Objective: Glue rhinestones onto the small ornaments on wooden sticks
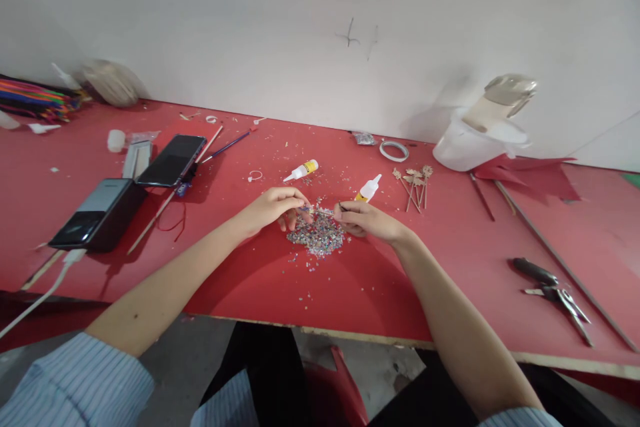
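Observation:
A pile of small glittery pieces (317, 237) lies on the red table (240, 287). Above its left edge is my left hand (281, 207), fingers closed on a small item too tiny to make out. Across the pile, my right hand (364, 219) pinches a thin stick (327, 213) that reaches toward the left fingertips. One white glue bottle with a yellow label (303, 170) lies behind my left hand. Another glue bottle (369, 188) lies just behind my right hand.
To the left are a phone (173, 160), a black device (95, 217) with a white cable, and brushes. At right stand a white bucket (463, 143), decorated sticks (414, 185), pliers (560, 297) and a long rod (565, 263). A tape roll (393, 151) lies behind.

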`<move>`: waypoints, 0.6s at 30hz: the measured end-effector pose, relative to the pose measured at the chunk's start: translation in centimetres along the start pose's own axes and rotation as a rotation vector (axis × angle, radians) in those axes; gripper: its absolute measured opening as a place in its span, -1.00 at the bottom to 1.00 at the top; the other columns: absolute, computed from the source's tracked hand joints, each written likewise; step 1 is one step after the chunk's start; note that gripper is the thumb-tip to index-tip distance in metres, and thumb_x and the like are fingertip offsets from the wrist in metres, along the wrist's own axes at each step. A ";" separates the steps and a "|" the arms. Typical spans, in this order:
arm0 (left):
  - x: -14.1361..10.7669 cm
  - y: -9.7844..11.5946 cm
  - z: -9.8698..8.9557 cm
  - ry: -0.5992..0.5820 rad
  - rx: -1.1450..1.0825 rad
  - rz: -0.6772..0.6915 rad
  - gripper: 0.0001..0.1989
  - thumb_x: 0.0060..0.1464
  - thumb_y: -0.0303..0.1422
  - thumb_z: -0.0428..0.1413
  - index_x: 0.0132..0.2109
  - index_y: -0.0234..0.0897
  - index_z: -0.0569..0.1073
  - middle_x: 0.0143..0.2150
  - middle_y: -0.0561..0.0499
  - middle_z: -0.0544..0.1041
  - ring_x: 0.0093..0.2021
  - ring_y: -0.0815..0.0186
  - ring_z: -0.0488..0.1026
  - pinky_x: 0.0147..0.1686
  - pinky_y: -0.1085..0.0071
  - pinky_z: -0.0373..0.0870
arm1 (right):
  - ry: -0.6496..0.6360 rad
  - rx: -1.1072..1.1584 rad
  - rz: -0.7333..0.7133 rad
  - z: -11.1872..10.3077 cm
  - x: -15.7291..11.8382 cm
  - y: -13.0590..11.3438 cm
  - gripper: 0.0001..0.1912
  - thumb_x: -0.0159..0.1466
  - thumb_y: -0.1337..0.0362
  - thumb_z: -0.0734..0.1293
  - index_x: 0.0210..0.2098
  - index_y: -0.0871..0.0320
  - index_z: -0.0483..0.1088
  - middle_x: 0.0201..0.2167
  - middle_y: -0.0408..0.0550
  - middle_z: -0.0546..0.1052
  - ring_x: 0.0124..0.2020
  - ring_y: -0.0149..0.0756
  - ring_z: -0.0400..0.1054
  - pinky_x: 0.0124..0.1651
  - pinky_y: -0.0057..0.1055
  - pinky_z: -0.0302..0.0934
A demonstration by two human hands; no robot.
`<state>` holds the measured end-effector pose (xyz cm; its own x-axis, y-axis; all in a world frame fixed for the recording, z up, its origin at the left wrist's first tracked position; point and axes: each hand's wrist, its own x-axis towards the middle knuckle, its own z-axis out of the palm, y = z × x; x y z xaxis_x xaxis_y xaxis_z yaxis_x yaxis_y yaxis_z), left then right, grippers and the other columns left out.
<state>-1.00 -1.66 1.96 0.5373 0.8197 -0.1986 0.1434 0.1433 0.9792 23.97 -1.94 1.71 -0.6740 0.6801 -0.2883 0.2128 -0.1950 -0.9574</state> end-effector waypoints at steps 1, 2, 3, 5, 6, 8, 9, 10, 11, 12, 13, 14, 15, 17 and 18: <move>0.0 0.0 0.0 -0.008 0.001 -0.002 -0.87 0.14 -0.31 0.02 -0.24 -0.28 0.39 -0.28 -0.10 0.62 -0.58 0.45 0.42 -0.61 0.52 0.30 | 0.000 -0.001 -0.001 0.0 0.0 0.0 -0.71 0.28 0.11 0.26 -0.46 0.13 0.17 -0.66 -0.35 -0.06 -0.66 -0.56 -0.23 -0.61 -0.49 -0.31; -0.1 0.1 -0.1 -0.015 0.002 -0.001 -0.87 0.14 -0.32 0.02 -0.24 -0.28 0.39 -0.28 -0.09 0.62 -0.58 0.45 0.42 -0.61 0.52 0.30 | 0.000 -0.003 0.000 0.0 0.0 0.1 -0.71 0.28 0.10 0.26 -0.46 0.13 0.17 -0.66 -0.35 -0.06 -0.66 -0.56 -0.23 -0.61 -0.49 -0.31; -0.1 0.1 -0.1 -0.019 0.004 0.000 -0.88 0.13 -0.32 0.03 -0.23 -0.28 0.39 -0.28 -0.08 0.62 -0.57 0.45 0.42 -0.61 0.52 0.31 | 0.001 -0.008 0.001 0.0 0.0 0.1 -0.71 0.28 0.10 0.26 -0.46 0.13 0.17 -0.66 -0.35 -0.06 -0.67 -0.56 -0.23 -0.61 -0.49 -0.31; -0.1 0.0 -0.1 -0.022 0.012 0.003 -0.88 0.12 -0.33 0.04 -0.23 -0.28 0.39 -0.29 -0.08 0.62 -0.57 0.45 0.43 -0.60 0.53 0.31 | 0.000 -0.022 0.005 0.0 0.0 0.1 -0.69 0.28 0.10 0.26 -0.47 0.13 0.15 -0.66 -0.35 -0.06 -0.67 -0.56 -0.22 -0.61 -0.49 -0.31; -0.1 0.0 -0.1 -0.021 0.016 0.003 -0.89 0.12 -0.34 0.05 -0.24 -0.28 0.39 -0.29 -0.08 0.62 -0.56 0.45 0.43 -0.60 0.53 0.32 | 0.001 -0.030 0.007 0.0 0.0 0.1 -0.68 0.29 0.09 0.26 -0.47 0.13 0.14 -0.65 -0.34 -0.06 -0.67 -0.56 -0.22 -0.61 -0.48 -0.31; -0.1 0.0 0.0 -0.013 0.024 0.000 -0.89 0.11 -0.34 0.05 -0.25 -0.29 0.39 -0.30 -0.08 0.61 -0.56 0.45 0.43 -0.59 0.53 0.32 | 0.000 -0.042 0.007 0.0 0.0 0.1 -0.67 0.29 0.09 0.26 -0.48 0.13 0.13 -0.65 -0.34 -0.05 -0.66 -0.56 -0.21 -0.61 -0.48 -0.31; -0.1 0.0 0.0 -0.006 0.026 -0.004 -0.89 0.11 -0.34 0.05 -0.25 -0.29 0.39 -0.30 -0.08 0.61 -0.56 0.45 0.43 -0.59 0.52 0.32 | -0.002 -0.043 0.006 0.0 0.0 0.1 -0.67 0.29 0.08 0.25 -0.48 0.13 0.13 -0.65 -0.34 -0.05 -0.66 -0.56 -0.21 -0.60 -0.47 -0.31; -0.1 -0.1 0.0 -0.002 0.027 -0.009 -0.90 0.10 -0.34 0.06 -0.26 -0.29 0.38 -0.31 -0.08 0.61 -0.57 0.45 0.42 -0.59 0.52 0.32 | -0.005 -0.044 0.006 0.0 0.1 0.1 -0.67 0.29 0.09 0.25 -0.47 0.13 0.13 -0.65 -0.34 -0.05 -0.66 -0.56 -0.22 -0.60 -0.47 -0.31; 0.0 -0.1 0.0 0.005 0.027 -0.013 -0.90 0.10 -0.34 0.06 -0.27 -0.29 0.38 -0.31 -0.08 0.62 -0.57 0.45 0.42 -0.59 0.52 0.31 | -0.006 -0.045 0.004 0.1 0.1 0.1 -0.68 0.29 0.09 0.25 -0.47 0.13 0.13 -0.65 -0.34 -0.05 -0.66 -0.56 -0.22 -0.60 -0.47 -0.31; 0.0 -0.1 0.1 0.011 0.026 -0.016 -0.90 0.09 -0.34 0.06 -0.28 -0.29 0.38 -0.32 -0.08 0.62 -0.57 0.45 0.42 -0.59 0.51 0.31 | -0.008 -0.047 0.003 0.1 0.1 0.1 -0.68 0.30 0.09 0.25 -0.47 0.13 0.14 -0.65 -0.33 -0.05 -0.66 -0.56 -0.21 -0.60 -0.46 -0.31; 0.0 -0.2 0.1 0.017 0.025 -0.018 -0.90 0.09 -0.34 0.06 -0.28 -0.29 0.38 -0.32 -0.08 0.62 -0.57 0.45 0.42 -0.59 0.51 0.31 | -0.009 -0.049 0.001 0.1 0.1 0.1 -0.68 0.29 0.09 0.25 -0.47 0.13 0.14 -0.65 -0.33 -0.04 -0.66 -0.56 -0.21 -0.60 -0.47 -0.31; 0.0 -0.2 0.2 0.022 0.024 -0.019 -0.91 0.09 -0.34 0.06 -0.29 -0.29 0.38 -0.33 -0.08 0.62 -0.58 0.45 0.42 -0.59 0.51 0.30 | -0.009 -0.052 -0.001 0.1 0.1 0.0 -0.68 0.29 0.10 0.25 -0.48 0.13 0.14 -0.65 -0.33 -0.04 -0.66 -0.56 -0.21 -0.60 -0.47 -0.31; 0.0 -0.3 0.2 0.027 0.022 -0.019 -0.91 0.09 -0.34 0.06 -0.29 -0.29 0.38 -0.33 -0.07 0.62 -0.58 0.45 0.42 -0.59 0.52 0.30 | -0.009 -0.052 -0.002 0.1 0.1 0.0 -0.68 0.29 0.10 0.25 -0.48 0.13 0.14 -0.65 -0.34 -0.05 -0.66 -0.56 -0.21 -0.60 -0.47 -0.31; 0.1 -0.3 0.3 0.034 0.019 -0.020 -0.91 0.09 -0.35 0.06 -0.30 -0.29 0.39 -0.34 -0.06 0.62 -0.58 0.46 0.42 -0.59 0.52 0.29 | -0.009 -0.051 -0.002 0.1 0.1 0.0 -0.69 0.29 0.10 0.25 -0.48 0.13 0.14 -0.66 -0.34 -0.05 -0.66 -0.56 -0.21 -0.60 -0.48 -0.30; 0.1 -0.3 0.3 0.037 0.019 -0.021 -0.91 0.09 -0.35 0.06 -0.30 -0.28 0.39 -0.35 -0.06 0.62 -0.59 0.46 0.42 -0.59 0.52 0.29 | -0.009 -0.052 -0.001 0.1 0.1 0.1 -0.69 0.29 0.10 0.25 -0.47 0.13 0.14 -0.66 -0.34 -0.05 -0.66 -0.56 -0.21 -0.60 -0.48 -0.30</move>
<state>-0.76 -1.81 1.62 0.5028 0.8366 -0.2174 0.1701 0.1508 0.9738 23.81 -1.95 1.59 -0.6808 0.6735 -0.2879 0.2486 -0.1573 -0.9558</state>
